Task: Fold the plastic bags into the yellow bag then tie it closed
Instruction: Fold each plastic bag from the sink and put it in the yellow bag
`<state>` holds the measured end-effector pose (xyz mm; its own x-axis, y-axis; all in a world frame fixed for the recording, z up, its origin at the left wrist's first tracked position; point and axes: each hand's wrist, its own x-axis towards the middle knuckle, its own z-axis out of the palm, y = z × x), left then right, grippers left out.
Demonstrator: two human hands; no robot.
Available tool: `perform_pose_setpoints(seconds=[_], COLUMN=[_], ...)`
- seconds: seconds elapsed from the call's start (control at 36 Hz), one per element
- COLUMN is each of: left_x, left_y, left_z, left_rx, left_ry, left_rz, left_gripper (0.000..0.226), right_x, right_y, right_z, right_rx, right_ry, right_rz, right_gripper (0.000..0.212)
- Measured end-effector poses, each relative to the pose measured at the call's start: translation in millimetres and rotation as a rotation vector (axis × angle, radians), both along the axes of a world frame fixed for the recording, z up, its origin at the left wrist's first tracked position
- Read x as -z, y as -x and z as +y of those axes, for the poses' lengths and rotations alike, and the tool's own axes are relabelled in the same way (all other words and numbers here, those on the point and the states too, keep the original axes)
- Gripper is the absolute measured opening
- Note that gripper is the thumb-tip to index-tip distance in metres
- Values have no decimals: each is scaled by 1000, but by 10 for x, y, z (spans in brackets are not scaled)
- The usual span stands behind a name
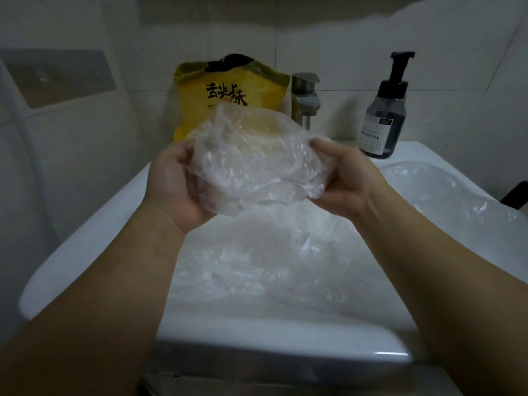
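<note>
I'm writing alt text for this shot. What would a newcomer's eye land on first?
First comes the crumpled clear plastic bag at the centre, gripped by the left hand and the right hand above the white sink. Behind it, the yellow bag with black lettering stands against the wall beside the faucet. More clear bags lie in the basin below.

walls: pale tiles (pixel 357 32), thin dark joints | left: white curved panel with 1 grey recess (pixel 57 78) | furniture: 1 white sink (pixel 271 330) | back rim: 1 metal tap (pixel 305 95), 1 dark pump bottle (pixel 384 110) right of it | light: dim
</note>
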<state>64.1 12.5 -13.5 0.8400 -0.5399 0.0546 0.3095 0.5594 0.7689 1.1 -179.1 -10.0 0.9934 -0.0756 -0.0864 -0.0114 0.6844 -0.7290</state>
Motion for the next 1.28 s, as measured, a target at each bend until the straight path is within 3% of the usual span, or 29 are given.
perform_pose_setpoints(seconds=[0.06,0.14,0.19,0.25,0.33,0.5,0.56,0.61,0.67,0.72,0.78,0.86,0.92,1.0,1.06,1.11,1.19,1.28], left_x=[4,106,144,127,58,99,161,182,170,145,128,144,162,176,184,200,164,111], left_y=[-10,-79,-75,-79,-99,55,75,96,112,79,9,-75,-94,-89,-105,-133,-155,-159], left_z=[13,-21,-42,-19,62,-70,-94,-101,-136,-141,-125,-97,-95,-110,-113,-118,-92,-36], left_rx=[30,-21,-115,-190,-259,63,164,170,22,-124,-218,-360,-389,-395,-440,-502,-476,-174], left_ry=[-23,-381,-545,-543,-444,-768,-845,-868,-812,-696,-573,-519,-457,-415,-435,-489,-485,-455], left_rz=[8,-94,-157,-123,-91,-307,-357,-445,-451,-371,-286,-241,-237,-263,-284,-297,-256,-213], left_gripper=[37,34,43,60,59,76,60,30,15,11,29,48,47,49,42,21,17,59], right_x=[-22,-12,-12,-17,-6,-4,-10,-27,-67,-53,21,100,109,119,128,103,76,74], right_y=[12,23,26,31,30,24,26,50,84,94,58,14,-4,-19,-26,-14,-25,-57], right_z=[-44,-80,-91,-102,-109,-54,-7,31,51,30,-2,80,187,278,267,248,198,146], right_rx=[37,61,48,47,13,-180,-155,-67,2,5,-69,-214,-193,4,116,176,236,286], right_ry=[-67,-2,91,167,241,325,339,316,253,195,157,267,407,541,566,529,432,360], right_rz=[-57,-98,-104,-127,-199,-226,-233,-214,-110,34,146,204,192,124,115,78,34,30], right_gripper=[16,16,17,16,11,15,11,13,28,60,98,121,110,59,40,32,32,39])
